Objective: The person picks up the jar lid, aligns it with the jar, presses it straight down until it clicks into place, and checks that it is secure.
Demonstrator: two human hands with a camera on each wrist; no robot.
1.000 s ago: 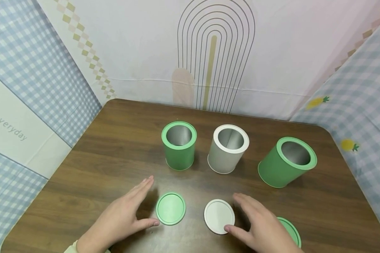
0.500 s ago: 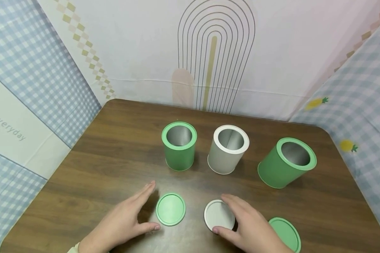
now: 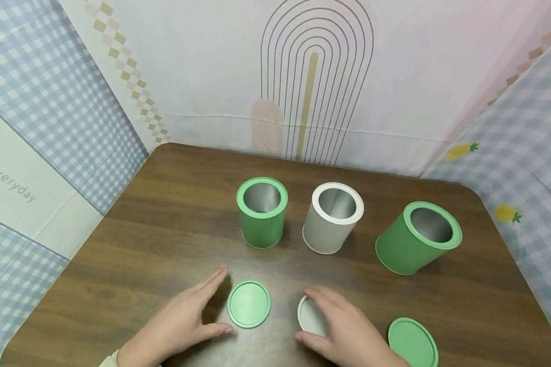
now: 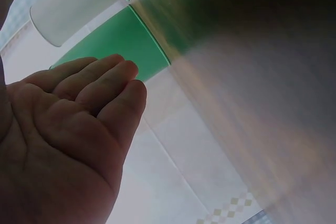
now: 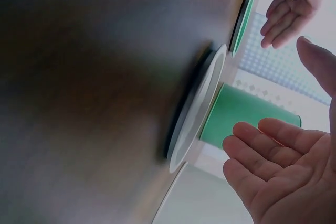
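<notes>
My left hand (image 3: pixel 179 317) is held just left of a round green lid (image 3: pixel 249 304), thumb spread from straight fingers, nothing in its grasp. Over the right part of a white lid (image 3: pixel 311 317) hovers my right hand (image 3: pixel 349 326), hiding some of it. In the right wrist view the white lid (image 5: pixel 199 108) lies on the table, and the fingers (image 5: pixel 262 150) look straight and apart from it. The palm of my left hand (image 4: pixel 73 124) faces the left wrist camera with extended fingers. A second green lid (image 3: pixel 412 342) lies right of my right hand.
Behind the lids, three uncovered cans stand on the wooden table (image 3: pixel 133 255): a green can (image 3: pixel 261 224), a white can (image 3: pixel 328 229) and a larger green can (image 3: pixel 406 244) at the right. A patterned cloth (image 3: pixel 202 66) hangs behind the table.
My right hand has moved left over the white lid, covering more of it and uncovering the right green lid. The left hand stays almost in place; lids and cans have not moved.
</notes>
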